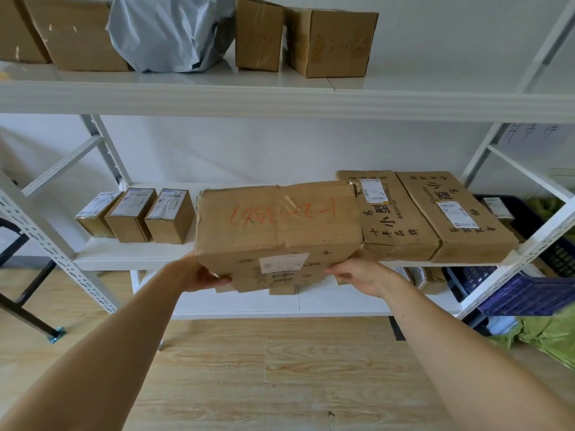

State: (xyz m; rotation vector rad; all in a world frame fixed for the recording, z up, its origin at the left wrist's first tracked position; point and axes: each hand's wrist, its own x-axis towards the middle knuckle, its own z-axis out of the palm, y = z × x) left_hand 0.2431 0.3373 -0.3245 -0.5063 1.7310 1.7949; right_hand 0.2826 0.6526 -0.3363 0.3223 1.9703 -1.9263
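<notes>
A flat cardboard box (pixel 277 225) with orange handwriting on top and a white label on its near side hangs in front of the middle shelf (pixel 124 253). My left hand (pixel 202 275) grips its lower left corner. My right hand (pixel 357 273) holds its lower right edge, fingers underneath. The box is tilted, its near end over the shelf's front edge. To its right, two similar printed boxes (pixel 426 213) lie flat on the same shelf, almost touching it.
Three small labelled boxes (pixel 133 214) stand on the middle shelf's left part. The top shelf (pixel 280 101) carries several cartons and a grey plastic bag (pixel 168 32). A dark blue crate (pixel 529 293) and green bags (pixel 547 337) sit at the right. Wooden floor lies below.
</notes>
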